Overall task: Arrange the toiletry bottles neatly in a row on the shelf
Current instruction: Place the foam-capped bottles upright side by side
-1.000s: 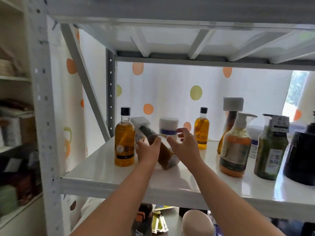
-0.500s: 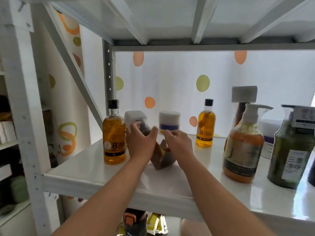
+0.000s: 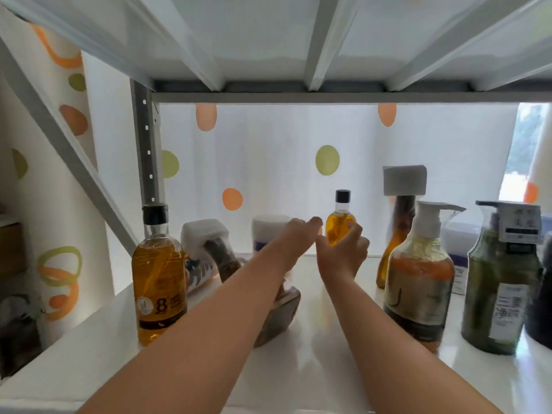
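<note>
Both my hands reach to the back of the white shelf (image 3: 316,348). My left hand (image 3: 294,237) stretches out with straight fingers in front of a white jar (image 3: 265,231). My right hand (image 3: 343,253) curls round the lower part of a small amber bottle (image 3: 339,222) with a black cap. Under my left forearm a brown bottle (image 3: 221,255) with a white cap lies tilted on the shelf. A large amber bottle (image 3: 159,279) stands upright at the left.
To the right stand a tall brown bottle (image 3: 398,234) with a white cap, an orange pump bottle (image 3: 418,282), a green pump bottle (image 3: 501,288) and a dark container (image 3: 542,297) at the edge. The upper shelf is close overhead. A diagonal brace (image 3: 68,144) runs at the left.
Both hands let go of the tilted brown bottle and moved back and right. The left hand opened toward the white jar; the right reached the small amber bottle. The camera moved closer.
</note>
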The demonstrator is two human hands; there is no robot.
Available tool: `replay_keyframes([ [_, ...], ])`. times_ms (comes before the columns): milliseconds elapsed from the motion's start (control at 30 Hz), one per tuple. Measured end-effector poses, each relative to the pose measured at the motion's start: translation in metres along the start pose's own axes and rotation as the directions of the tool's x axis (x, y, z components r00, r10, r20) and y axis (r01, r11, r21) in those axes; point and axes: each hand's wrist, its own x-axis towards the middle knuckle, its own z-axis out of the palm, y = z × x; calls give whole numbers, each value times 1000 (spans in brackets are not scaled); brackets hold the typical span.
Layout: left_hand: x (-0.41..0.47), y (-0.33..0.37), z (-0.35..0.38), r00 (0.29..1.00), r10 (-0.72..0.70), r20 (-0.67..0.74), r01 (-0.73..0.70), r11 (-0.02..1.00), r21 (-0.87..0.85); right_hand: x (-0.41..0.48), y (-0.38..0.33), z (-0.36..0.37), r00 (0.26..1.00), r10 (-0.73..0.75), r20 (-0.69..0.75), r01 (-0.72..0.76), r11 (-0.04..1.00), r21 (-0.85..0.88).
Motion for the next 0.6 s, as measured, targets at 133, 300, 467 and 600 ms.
replay_keyframes([
  [133,27,6,10,997,-28,69,30,999,-16,8,18,5,992,-88,-93,84,995,-47],
  [300,42,4,20,993,-16,114,14,1000,16,12,28,10,974,-172,-149,147,975,-164],
  [467,41,3,11,995,53,79,-57,997,48,3,13,11,926,-366,-89,369,929,25],
  [600,25,5,-7,989,97,-108,-81,987,138,-6,0,14,901,-400,171,370,911,183],
])
